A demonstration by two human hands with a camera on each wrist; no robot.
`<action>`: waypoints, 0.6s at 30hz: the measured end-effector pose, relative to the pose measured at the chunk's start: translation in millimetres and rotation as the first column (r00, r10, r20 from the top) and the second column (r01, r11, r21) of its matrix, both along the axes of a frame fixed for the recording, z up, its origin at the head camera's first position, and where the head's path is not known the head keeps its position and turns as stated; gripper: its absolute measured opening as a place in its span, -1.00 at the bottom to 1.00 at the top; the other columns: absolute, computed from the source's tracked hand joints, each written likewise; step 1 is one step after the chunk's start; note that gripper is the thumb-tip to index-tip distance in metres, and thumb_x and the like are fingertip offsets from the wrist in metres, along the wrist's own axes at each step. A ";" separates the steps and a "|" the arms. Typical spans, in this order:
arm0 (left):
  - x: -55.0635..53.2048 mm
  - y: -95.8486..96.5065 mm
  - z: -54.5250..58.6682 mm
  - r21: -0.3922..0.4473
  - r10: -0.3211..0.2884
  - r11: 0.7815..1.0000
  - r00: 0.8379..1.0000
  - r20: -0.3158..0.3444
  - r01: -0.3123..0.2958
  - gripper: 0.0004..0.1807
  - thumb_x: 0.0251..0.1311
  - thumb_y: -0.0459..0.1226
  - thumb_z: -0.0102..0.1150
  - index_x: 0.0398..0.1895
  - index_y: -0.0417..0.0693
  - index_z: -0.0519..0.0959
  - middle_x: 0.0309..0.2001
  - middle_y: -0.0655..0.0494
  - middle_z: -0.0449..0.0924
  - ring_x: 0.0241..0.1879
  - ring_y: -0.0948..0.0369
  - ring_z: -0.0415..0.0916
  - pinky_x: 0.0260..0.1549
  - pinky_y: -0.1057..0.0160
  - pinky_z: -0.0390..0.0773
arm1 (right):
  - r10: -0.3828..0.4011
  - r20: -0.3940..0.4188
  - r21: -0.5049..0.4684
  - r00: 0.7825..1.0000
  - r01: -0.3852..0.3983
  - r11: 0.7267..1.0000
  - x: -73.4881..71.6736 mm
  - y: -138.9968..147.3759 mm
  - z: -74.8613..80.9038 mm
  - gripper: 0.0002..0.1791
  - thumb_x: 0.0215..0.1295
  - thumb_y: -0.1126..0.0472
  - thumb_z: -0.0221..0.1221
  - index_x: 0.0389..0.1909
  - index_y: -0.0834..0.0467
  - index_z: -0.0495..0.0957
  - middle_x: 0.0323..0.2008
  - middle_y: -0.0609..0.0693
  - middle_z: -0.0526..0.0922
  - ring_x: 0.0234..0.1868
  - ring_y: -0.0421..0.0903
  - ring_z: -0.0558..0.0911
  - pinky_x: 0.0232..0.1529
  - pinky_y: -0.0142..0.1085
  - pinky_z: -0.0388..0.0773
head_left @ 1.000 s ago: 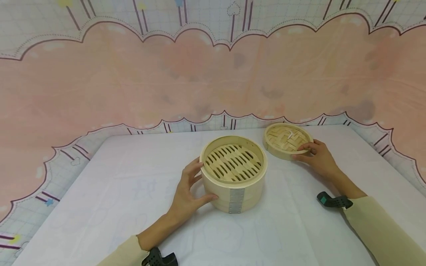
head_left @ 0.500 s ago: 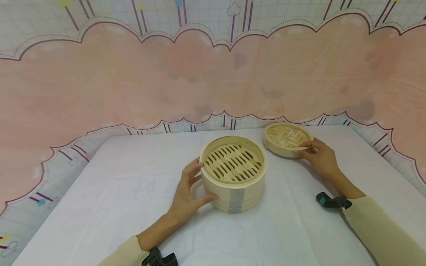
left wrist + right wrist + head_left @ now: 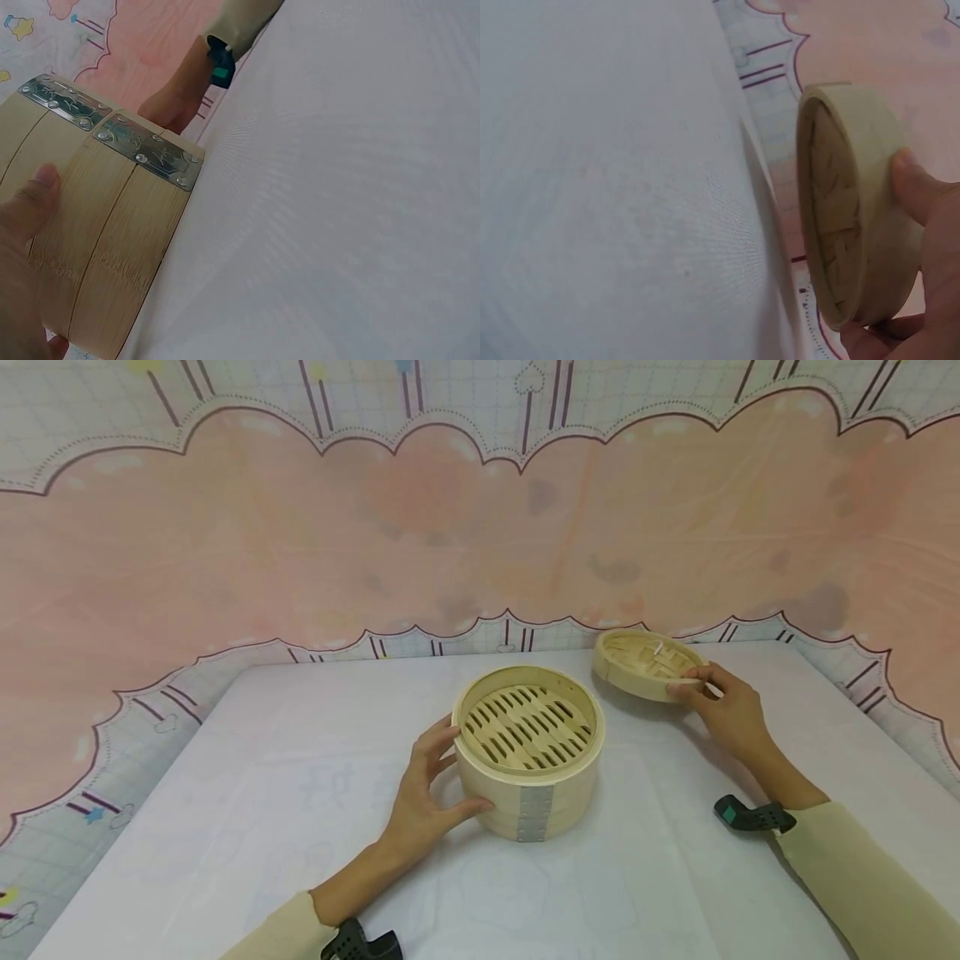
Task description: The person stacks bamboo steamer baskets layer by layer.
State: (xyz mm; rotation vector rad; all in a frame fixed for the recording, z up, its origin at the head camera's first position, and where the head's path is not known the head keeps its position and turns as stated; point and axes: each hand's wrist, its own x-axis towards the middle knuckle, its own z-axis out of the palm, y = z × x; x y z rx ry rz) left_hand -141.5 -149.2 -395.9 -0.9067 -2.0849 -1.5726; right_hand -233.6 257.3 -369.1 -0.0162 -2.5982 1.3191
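Note:
A round bamboo steamer stands on the white table with its slatted rack showing inside the top rim. My left hand grips its left side, thumb at the front and fingers round the back edge. In the left wrist view the thumb lies on the steamer's wall, below riveted metal strips. To the right and farther back, my right hand pinches the near right edge of the woven bamboo lid. The lid tilts above the table with a shadow under it; the right wrist view shows the lid's underside.
White cloth covers the table. Behind it hangs a pink and white patterned curtain, which meets the table's back edge close beyond the lid. Both wrists carry black bands.
The lid, flat on the table a second ago, has been lifted and tilted by my right hand, which rose slightly. My left hand and the steamer have stayed in place.

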 end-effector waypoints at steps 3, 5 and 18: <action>-0.5 0.0 -1.3 -0.002 0.000 1.000 1.000 -0.003 0.000 0.07 -0.32 -0.52 0.55 0.34 -0.21 0.13 0.43 -0.01 0.04 0.35 -0.04 0.16 0.17 0.03 0.42 | 0.015 -0.022 -0.012 1.000 -0.015 1.000 -0.8 -0.6 2.7 -0.32 0.22 -0.23 0.20 0.03 0.29 0.40 0.36 0.27 0.21 0.39 0.21 0.14 0.26 0.12 0.25; -0.2 0.4 -0.3 -0.006 0.002 1.000 1.000 -0.003 -0.002 0.08 -0.33 -0.54 0.55 0.34 -0.23 0.13 0.43 -0.03 0.04 0.35 -0.05 0.16 0.17 0.03 0.42 | 0.029 -0.045 -0.016 0.999 -0.029 0.999 -0.9 -0.2 4.5 -0.36 0.23 -0.18 0.21 0.02 0.29 0.40 0.35 0.26 0.24 0.39 0.19 0.15 0.26 0.08 0.27; 16.6 7.4 29.2 -0.013 0.008 1.000 1.000 -0.017 -0.008 -0.01 -0.35 -0.64 0.49 0.23 -0.46 0.13 0.36 -0.34 0.07 0.30 -0.22 0.17 0.14 -0.01 0.44 | 0.102 -0.097 -0.019 0.990 -0.105 0.994 4.4 -2.3 23.0 -0.48 0.26 -0.08 0.23 -0.02 0.27 0.40 0.38 0.22 0.19 0.38 0.17 0.20 0.02 -0.63 0.39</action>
